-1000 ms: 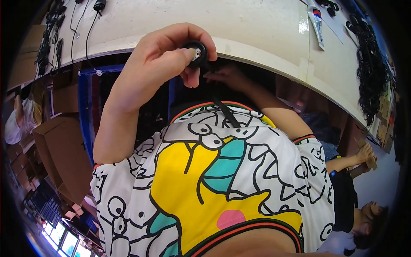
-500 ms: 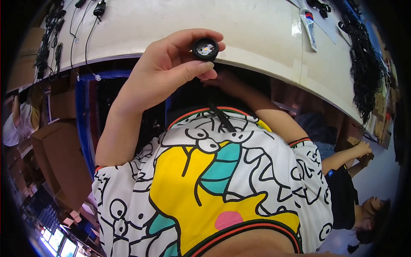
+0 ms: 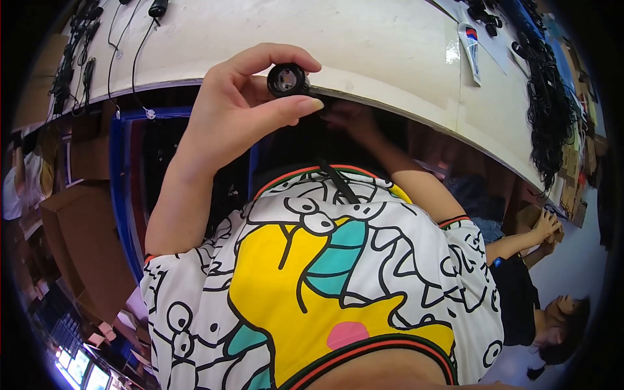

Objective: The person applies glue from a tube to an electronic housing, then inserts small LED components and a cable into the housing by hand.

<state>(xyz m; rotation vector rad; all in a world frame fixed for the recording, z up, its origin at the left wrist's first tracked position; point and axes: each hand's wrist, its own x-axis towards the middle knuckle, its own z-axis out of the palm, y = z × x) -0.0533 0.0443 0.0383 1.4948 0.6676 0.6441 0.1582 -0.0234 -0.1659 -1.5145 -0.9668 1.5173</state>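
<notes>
Pale work surface (image 3: 364, 58) up top. Left hand (image 3: 240, 110) pinches a small black ring-shaped part (image 3: 288, 80) by its rim at the surface's edge, opening facing up for viewing. Right hand (image 3: 348, 117) is shadowed beneath the surface; can't tell its fingers.

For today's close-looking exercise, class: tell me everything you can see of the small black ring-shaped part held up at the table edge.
The small black ring-shaped part is round, dark and matt, probably plastic or rubber, with a paler grey hollow centre turned toward the camera. The left hand pinches it, forefinger arched over the top and thumb pressing from below. It is held in the air in front of the edge of the pale table. Its back is hidden.
</notes>
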